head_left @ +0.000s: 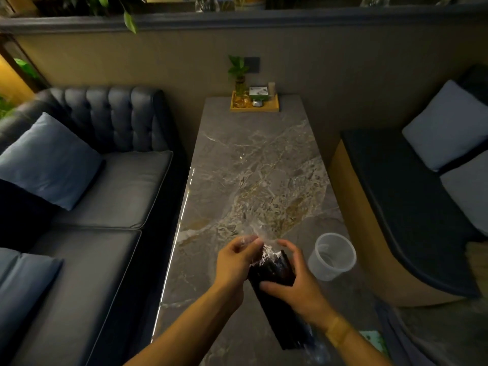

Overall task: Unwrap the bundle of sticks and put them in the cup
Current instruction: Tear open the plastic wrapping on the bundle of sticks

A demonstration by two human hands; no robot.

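A bundle of dark sticks (pixel 277 294) in clear plastic wrap is held above the near end of the marble table (pixel 253 167). My right hand (pixel 295 283) grips the bundle round its middle. My left hand (pixel 235 260) pinches the crinkled clear wrap (pixel 257 231) that sticks up from the bundle's far end. A clear plastic cup (pixel 331 256) stands upright on the table just right of my hands, with nothing visible inside.
A wooden tray (pixel 254 108) with a small plant and other items sits at the table's far end. A dark sofa (pixel 105 194) with blue cushions runs along the left. A padded bench (pixel 412 207) with pale cushions lies on the right.
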